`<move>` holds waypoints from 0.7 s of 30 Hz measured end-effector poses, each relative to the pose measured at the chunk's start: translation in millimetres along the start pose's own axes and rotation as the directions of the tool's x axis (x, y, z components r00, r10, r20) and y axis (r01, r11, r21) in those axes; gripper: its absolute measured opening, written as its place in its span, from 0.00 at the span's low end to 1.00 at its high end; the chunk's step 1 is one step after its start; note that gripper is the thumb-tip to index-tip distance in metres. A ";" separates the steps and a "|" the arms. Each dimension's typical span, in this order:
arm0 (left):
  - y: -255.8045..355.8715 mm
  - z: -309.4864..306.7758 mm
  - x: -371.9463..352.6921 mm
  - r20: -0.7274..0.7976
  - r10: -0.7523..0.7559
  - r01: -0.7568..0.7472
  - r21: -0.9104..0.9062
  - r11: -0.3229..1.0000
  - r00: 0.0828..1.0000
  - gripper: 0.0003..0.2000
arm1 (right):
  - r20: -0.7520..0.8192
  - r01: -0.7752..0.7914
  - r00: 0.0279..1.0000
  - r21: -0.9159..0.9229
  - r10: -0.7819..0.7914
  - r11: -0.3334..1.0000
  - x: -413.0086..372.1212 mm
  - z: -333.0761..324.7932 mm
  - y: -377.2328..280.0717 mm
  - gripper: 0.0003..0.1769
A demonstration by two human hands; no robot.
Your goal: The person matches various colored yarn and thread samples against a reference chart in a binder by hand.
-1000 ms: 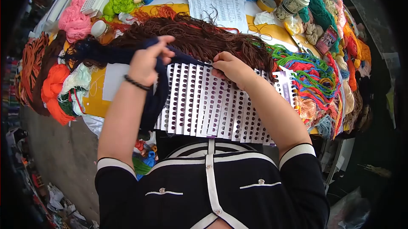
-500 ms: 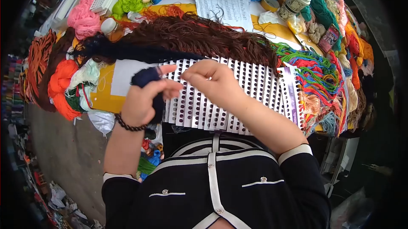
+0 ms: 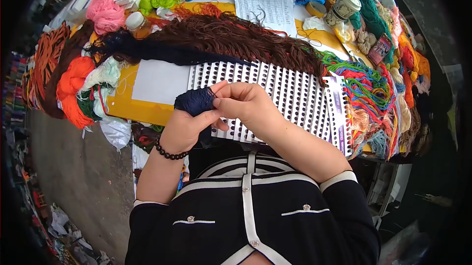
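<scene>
My left hand [image 3: 185, 129], a dark bead bracelet at its wrist, has a skein of navy thread [image 3: 194, 101] looped over its fingers. Part of the skein hangs below the palm. Thumb and forefinger of my right hand [image 3: 251, 107] pinch together at the skein's right edge, seemingly on a fine strand of it; the strand itself is hard to see. Both hands meet above white punched thread cards [image 3: 290, 93], which lie overlapping in a row. Behind them stretches a loose bundle of navy thread [image 3: 172, 53], beside a long heap of dark brown thread [image 3: 236, 36].
Multicoloured threads [image 3: 368, 90] lie right of the cards, orange skeins [image 3: 73, 85] at the left. A printed sheet [image 3: 263, 1], a patterned paper cup [image 3: 344, 6], a lidded jar [image 3: 137, 25] and scissors [image 3: 351, 52] are at the back. White paper [image 3: 160, 80] rests on the yellow board.
My left hand has moved right and turned, bringing the navy skein against my right hand. The right fingers now pinch at its edge. The camera view has shifted slightly.
</scene>
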State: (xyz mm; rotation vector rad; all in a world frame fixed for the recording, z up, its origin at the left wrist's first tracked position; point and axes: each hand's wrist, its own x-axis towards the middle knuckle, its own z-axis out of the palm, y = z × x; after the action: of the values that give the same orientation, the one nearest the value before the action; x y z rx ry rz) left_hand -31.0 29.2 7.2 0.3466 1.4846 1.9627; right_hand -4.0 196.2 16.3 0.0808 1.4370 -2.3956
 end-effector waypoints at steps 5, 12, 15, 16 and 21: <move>3.1 0.4 -2.9 -0.064 0.005 -0.015 -0.160 0.987 0.998 0.22 | 0.012 0.039 0.999 0.086 -0.040 0.996 -4.4 0.0 -0.9 0.06; 2.3 6.3 -4.1 -0.117 0.072 -0.085 -0.116 0.990 0.991 0.18 | -0.050 0.022 0.999 0.035 -0.020 0.999 -7.1 -2.5 -2.8 0.07; 2.9 9.4 -3.2 -0.136 0.077 -0.077 0.006 0.997 0.988 0.17 | -0.053 0.020 0.998 0.057 -0.017 0.998 -6.1 -2.9 -1.2 0.08; 1.2 9.2 -2.4 -0.142 0.084 -0.087 -0.017 0.996 0.986 0.16 | -0.053 0.020 0.998 0.056 -0.017 0.998 -5.8 -3.2 -1.0 0.08; -1.4 7.4 -0.9 -0.144 0.091 -0.100 -0.052 0.994 0.985 0.15 | -0.035 0.020 0.999 0.018 -0.020 1.000 -4.4 -5.5 -0.5 0.08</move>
State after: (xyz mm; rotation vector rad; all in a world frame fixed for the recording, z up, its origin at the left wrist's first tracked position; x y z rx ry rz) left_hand -25.8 34.5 8.5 0.2614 1.5192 2.1414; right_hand -0.7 202.4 15.0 0.1143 1.4381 -2.4353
